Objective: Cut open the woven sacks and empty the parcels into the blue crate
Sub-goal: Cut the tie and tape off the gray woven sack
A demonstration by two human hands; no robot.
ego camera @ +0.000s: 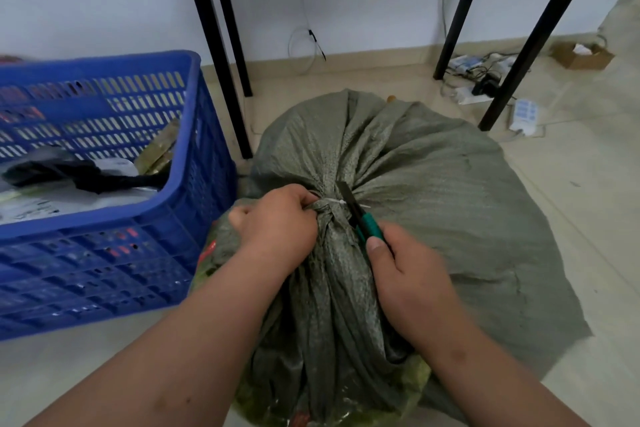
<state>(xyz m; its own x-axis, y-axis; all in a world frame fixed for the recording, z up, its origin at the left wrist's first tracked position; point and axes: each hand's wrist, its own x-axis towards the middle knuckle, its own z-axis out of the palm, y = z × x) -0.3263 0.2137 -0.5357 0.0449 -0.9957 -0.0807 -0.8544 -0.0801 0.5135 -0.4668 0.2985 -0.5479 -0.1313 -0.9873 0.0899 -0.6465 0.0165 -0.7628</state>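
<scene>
left hand (277,225) grips gathered neck of green woven sack (433,184) | right hand (408,274) grips green-handled cutter (360,218), blade at white zip tie (341,210) | blue crate (104,184) holds parcels

The fingertips of the left hand (277,225) are buried in the gathered neck of the woven sack (415,191), so the grip cannot be seen in full. The handle of the cutter (360,218) is covered by the right hand (412,284), and where its dark blade meets the white tie (341,210) cannot be made out. The sack's contents are hidden by the fabric, and its near end is cut off by the bottom edge. The blue crate (180,184) is cropped at the left edge, and the parcels (69,198) inside are blurred and partly masked by its wall. The 2 dark frames are cut off at the top.
</scene>
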